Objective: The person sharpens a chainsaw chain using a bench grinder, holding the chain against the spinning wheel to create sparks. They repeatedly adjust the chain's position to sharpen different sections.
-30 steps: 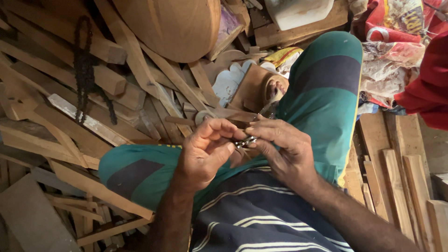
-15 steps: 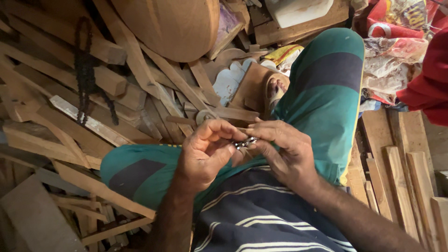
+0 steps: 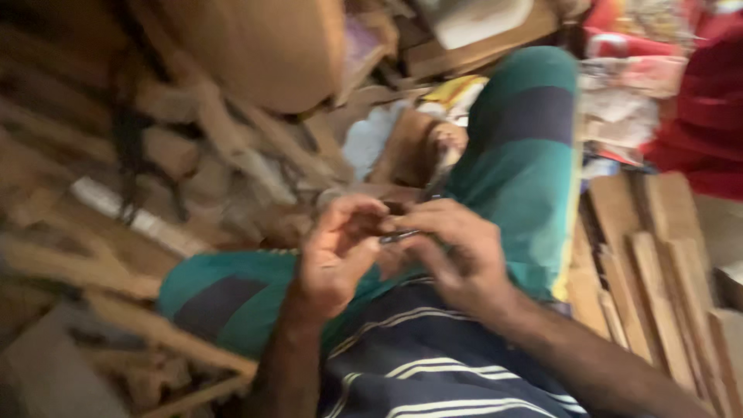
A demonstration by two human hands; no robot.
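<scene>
The person sits among scrap wood with both hands brought together over the lap, and the picture is smeared by motion. The left hand [image 3: 334, 259] is curled, its fingers bent round toward the thumb. The right hand [image 3: 457, 259] meets it from the right, fingers folded in. Between the two sets of fingertips sits a small dark metal piece [image 3: 398, 234], thin and short; both hands seem to pinch it, though the blur hides just how each grip closes on it, and I cannot tell what the piece is.

Under the hands lies a dark striped shirt [image 3: 418, 368], and round it a green and blue striped cloth [image 3: 526, 147] covering the raised knee on the right and the thigh on the left. Far left is a heap of wooden offcuts [image 3: 116, 193], with a large rounded wooden shape [image 3: 263, 46] beyond. Flat wooden slats [image 3: 658, 271] lie at the near right, and a red cloth [image 3: 704, 116] at the far right.
</scene>
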